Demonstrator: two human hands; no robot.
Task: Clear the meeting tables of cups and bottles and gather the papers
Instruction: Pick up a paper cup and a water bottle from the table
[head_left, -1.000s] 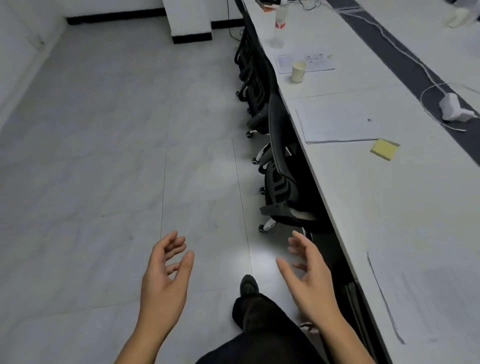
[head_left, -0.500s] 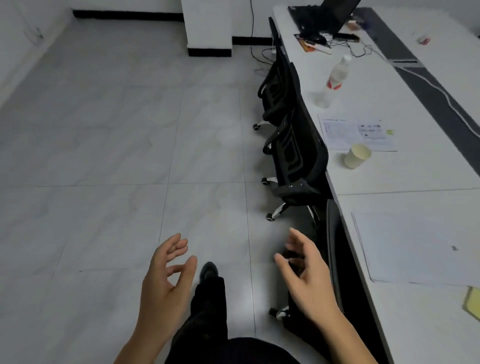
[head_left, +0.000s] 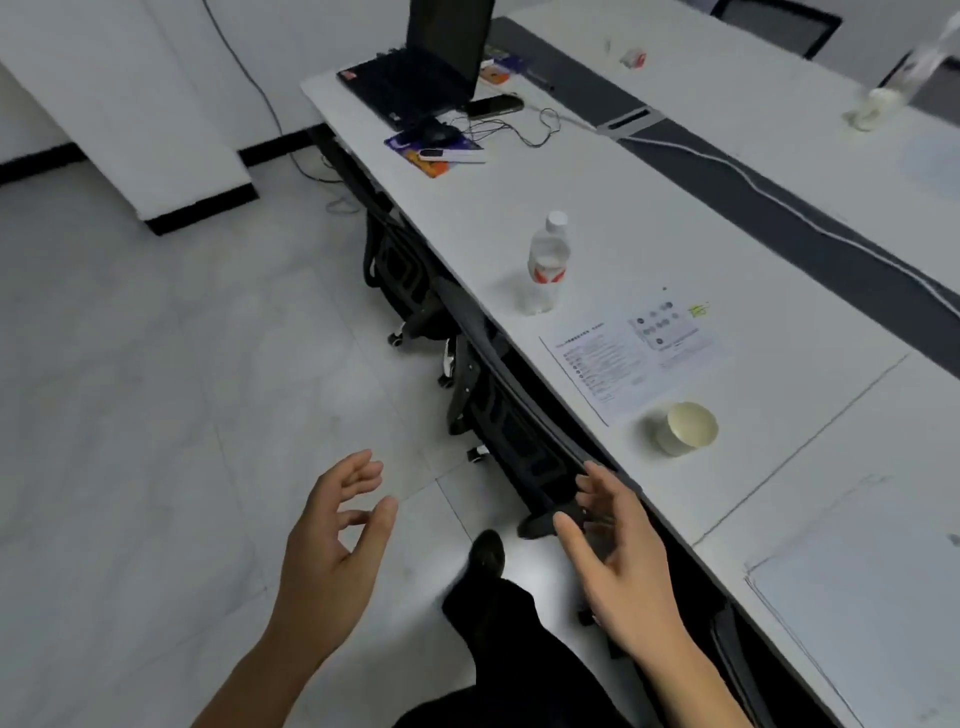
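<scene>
I am watching both hands hanging empty in front of the body, out over the floor beside the near table (head_left: 613, 208): the left hand (head_left: 332, 551) is spread loosely with its fingers half curled, and the right hand (head_left: 618, 561) is open too, palm turned inward, just short of the table edge and in front of a black chair (head_left: 498, 410) tucked under it. I am reading that open, ready posture as preparation for a pick, since nothing is being carried. The nearest target is the paper cup (head_left: 687, 429), which is lying tipped on its side with its mouth facing the camera, just below a printed sheet (head_left: 631, 353). The water bottle (head_left: 547, 264) is standing upright a little farther along, close to the sheet's upper corner but apart from it. Another sheet of paper (head_left: 862, 587) is lying at the near right, on the next table section. On the far table I am making out what may be a second bottle (head_left: 883, 88), though it is too blurred to be sure. A laptop (head_left: 421, 67) and cables are sitting at the far end, probably not things to clear.
</scene>
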